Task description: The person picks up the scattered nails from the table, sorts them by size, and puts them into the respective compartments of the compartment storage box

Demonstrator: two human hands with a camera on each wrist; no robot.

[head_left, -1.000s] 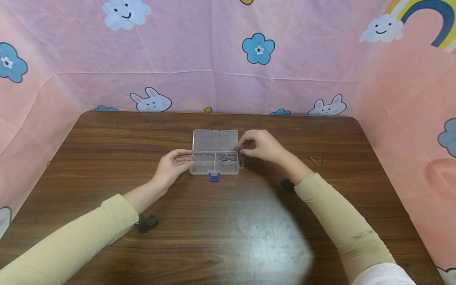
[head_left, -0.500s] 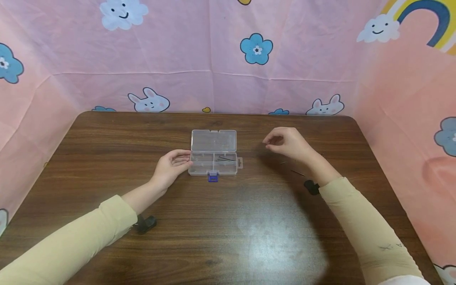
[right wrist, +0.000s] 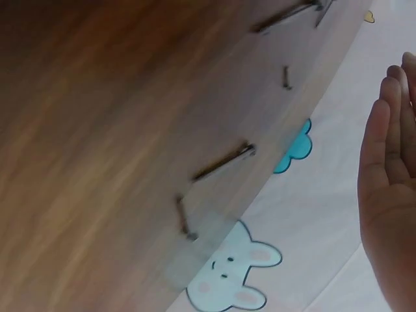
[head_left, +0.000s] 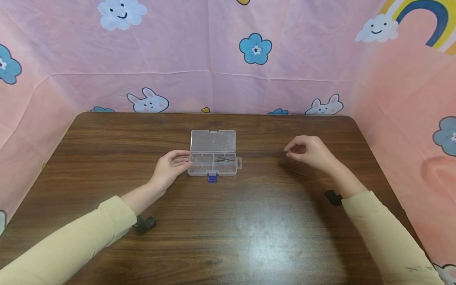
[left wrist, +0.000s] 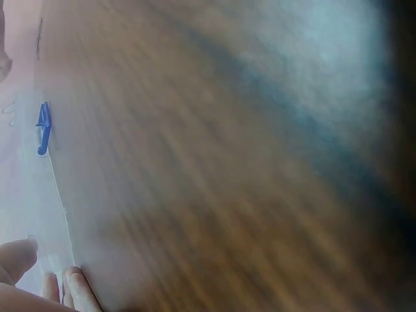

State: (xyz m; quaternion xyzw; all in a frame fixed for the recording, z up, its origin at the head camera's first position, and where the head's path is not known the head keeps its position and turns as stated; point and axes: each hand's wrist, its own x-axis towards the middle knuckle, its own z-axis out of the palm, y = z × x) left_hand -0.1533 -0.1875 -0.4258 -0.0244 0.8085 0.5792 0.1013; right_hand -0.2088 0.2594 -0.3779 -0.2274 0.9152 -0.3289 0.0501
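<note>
An open clear plastic box (head_left: 200,170) with a blue latch (head_left: 212,178) lies mid-table, its lid (head_left: 213,141) folded back. Several thin metal screws (head_left: 225,159) lie in its back right compartment. My left hand (head_left: 168,170) grips the box's left end; the left wrist view shows its thumb (left wrist: 18,259) and fingertips there. My right hand (head_left: 313,152) hovers right of the box, fingers bent and thumb near them, with nothing visible held. Beneath it lies a loose screw (head_left: 297,172). In the right wrist view several screws (right wrist: 223,162) lie scattered beside the right hand (right wrist: 390,195).
The brown wooden table (head_left: 178,245) ends at a patterned pink cloth (head_left: 178,43) behind and at the sides. A black wrist piece (head_left: 145,225) is under my left forearm, and another (head_left: 333,197) is beside my right wrist.
My right hand has moved from the box's right edge out to the right, over the loose screws. The left hand has stayed on the box, whose lid remains raised.
</note>
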